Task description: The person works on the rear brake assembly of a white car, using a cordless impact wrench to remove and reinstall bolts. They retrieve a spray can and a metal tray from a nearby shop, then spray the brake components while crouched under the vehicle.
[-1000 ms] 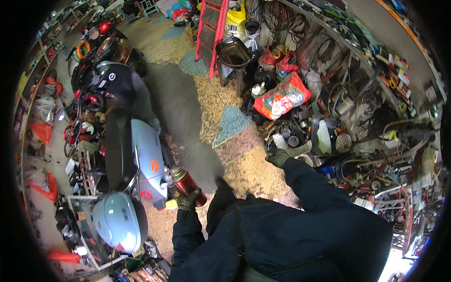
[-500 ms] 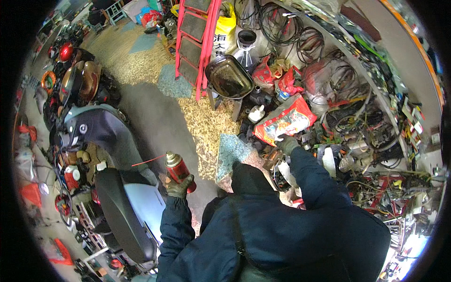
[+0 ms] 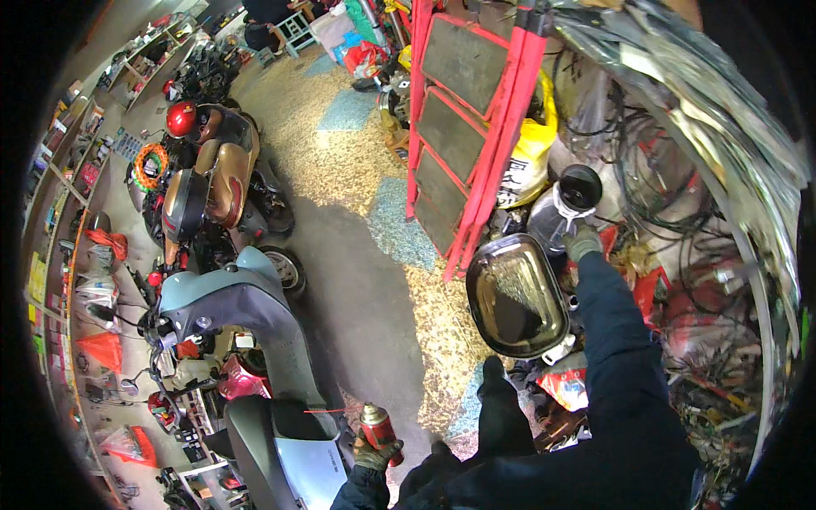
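smooth, cylindrical metal is filling my left fingers (image 3: 374, 456), which are curling around a red can (image 3: 377, 427). a cloudy, see-through plastic container (image 3: 546, 223) is standing right by my right fingers (image 3: 585, 245); i'm not able to tell whether they're gripping it or only touching. a round black funnel-like top (image 3: 580, 187) is sitting just beyond those fingers. nearer me and to their left, a glossy black pan (image 3: 473, 293) with rounded corners is showing a wet-looking bottom. farther left, a red ladder (image 3: 459, 140) is standing with rough grey treads. the can is rising above my left fingers, its gold-coloured shoulder showing and a thin red straw (image 3: 325, 411) sticking out leftward, toward the scooter's black seat (image 3: 255, 442).
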`<state>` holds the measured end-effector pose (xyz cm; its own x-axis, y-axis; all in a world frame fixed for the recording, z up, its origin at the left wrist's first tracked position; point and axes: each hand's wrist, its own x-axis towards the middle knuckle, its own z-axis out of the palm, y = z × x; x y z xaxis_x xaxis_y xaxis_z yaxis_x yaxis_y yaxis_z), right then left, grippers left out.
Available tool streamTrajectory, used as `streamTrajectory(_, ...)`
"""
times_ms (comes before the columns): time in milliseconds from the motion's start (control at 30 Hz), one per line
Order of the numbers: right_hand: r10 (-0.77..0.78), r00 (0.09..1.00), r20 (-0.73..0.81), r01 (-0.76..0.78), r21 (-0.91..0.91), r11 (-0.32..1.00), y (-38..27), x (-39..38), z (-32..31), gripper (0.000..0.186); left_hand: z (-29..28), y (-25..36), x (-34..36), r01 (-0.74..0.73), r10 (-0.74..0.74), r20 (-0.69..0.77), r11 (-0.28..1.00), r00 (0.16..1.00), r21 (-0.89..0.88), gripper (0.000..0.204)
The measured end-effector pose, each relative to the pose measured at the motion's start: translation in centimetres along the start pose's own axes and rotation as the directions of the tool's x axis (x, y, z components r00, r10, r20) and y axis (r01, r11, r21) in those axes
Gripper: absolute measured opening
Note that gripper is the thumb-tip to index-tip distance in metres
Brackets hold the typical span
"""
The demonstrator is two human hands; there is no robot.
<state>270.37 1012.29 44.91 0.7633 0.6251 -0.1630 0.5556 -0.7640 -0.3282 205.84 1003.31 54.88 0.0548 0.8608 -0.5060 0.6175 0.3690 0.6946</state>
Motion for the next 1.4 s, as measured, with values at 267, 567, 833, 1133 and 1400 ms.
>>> streamTrajectory(267,0.047,0.998,0.032,-0.040,-0.186,0.982,-2.6,10.4,1.2,0.058,3.0,3.5,4.2,0.076,-0.074,0.020,0.982,0.997,-0.174,0.069)
streamTrajectory(567,-0.061,0.991,0.118,0.090,-0.264,0.960,-0.8,16.7,4.2,0.036,4.2,2.1,6.4,0.037,-0.031,0.092,0.997,0.995,-0.062,0.072)
streamTrajectory(833,-0.101,0.916,-0.389,0.162,0.128,0.979,4.0,12.4,-0.3,0.040,5.2,3.2,8.2,0.382,-0.260,0.280,0.645,0.924,-0.662,0.062)
streamTrajectory(1133,-0.035,0.914,-0.403,0.300,0.618,0.727,13.2,-11.5,12.1,0.028,6.1,9.3,9.7,-0.127,0.142,0.256,0.989,0.956,-0.072,0.074)
streamTrajectory(1400,0.403,0.887,0.227,-0.393,0.830,0.396,12.9,-22.4,15.8,0.033,3.7,9.8,8.4,0.128,0.004,0.334,0.919,0.943,-0.372,0.067)
